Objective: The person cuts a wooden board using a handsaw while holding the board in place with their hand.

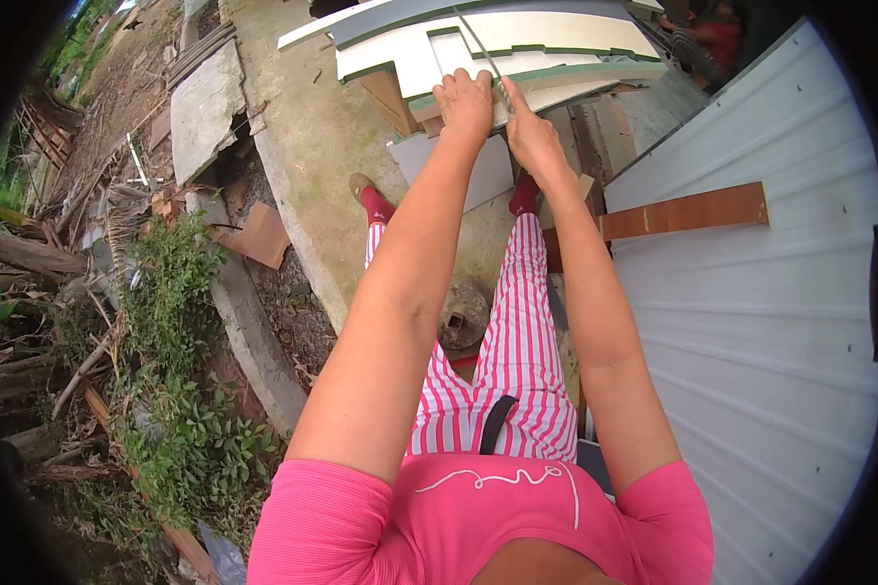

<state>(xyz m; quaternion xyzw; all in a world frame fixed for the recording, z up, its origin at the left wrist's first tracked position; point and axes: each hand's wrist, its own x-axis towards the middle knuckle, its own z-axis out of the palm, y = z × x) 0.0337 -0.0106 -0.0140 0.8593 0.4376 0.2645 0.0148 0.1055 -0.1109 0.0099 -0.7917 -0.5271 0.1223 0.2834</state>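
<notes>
My left hand (466,100) rests on the near edge of a stack of white panels with green edges (556,39), fingers apart and bent a little over the top. Beside it, my right hand (534,135) is closed around the near end of a long, thin metal tool (478,41). The tool slants away to the upper left across the panels; I cannot make out whether it is a file or a narrow blade. A rectangular notch shows in one panel to the left of the tool. My palm hides the tool's grip.
Corrugated metal sheeting (751,302) lines the right side, with a brown plank (688,212) against it. Between my legs sits a round, rusty object (463,317). Leafy plants (180,390) and debris lie left of the concrete walkway (312,127). Another person (717,44) is at the upper right.
</notes>
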